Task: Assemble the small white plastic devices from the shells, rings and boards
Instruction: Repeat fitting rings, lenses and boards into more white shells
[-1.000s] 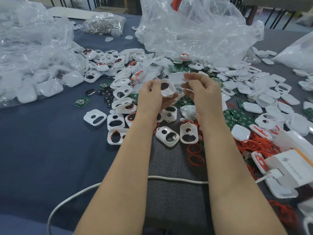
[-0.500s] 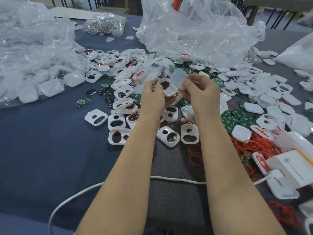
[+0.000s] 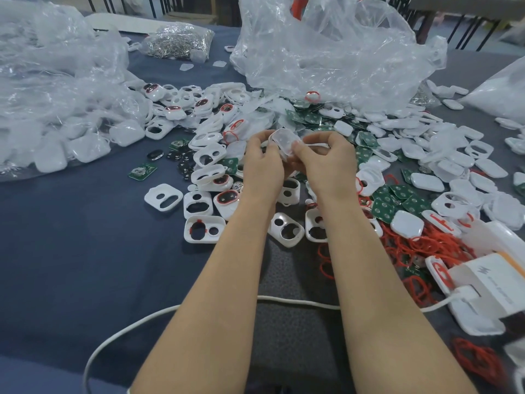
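Note:
Both my hands meet above the middle of the table. My left hand and my right hand together pinch a small translucent white cover, which lies over the white shell that the left hand holds; that shell is mostly hidden. Below the hands lie several white shells with two holes, some fitted with red rings. Green boards lie scattered to the right. A heap of loose red rings sits lower right.
Crumpled clear plastic bags stand behind the parts and at the left. A bag of metal pieces lies far back. A white cable crosses the dark cloth near me, leading to a white charger box at right.
The right hand has brought the translucent cover from above the shell down onto it. Both hands have closed together around the two parts.

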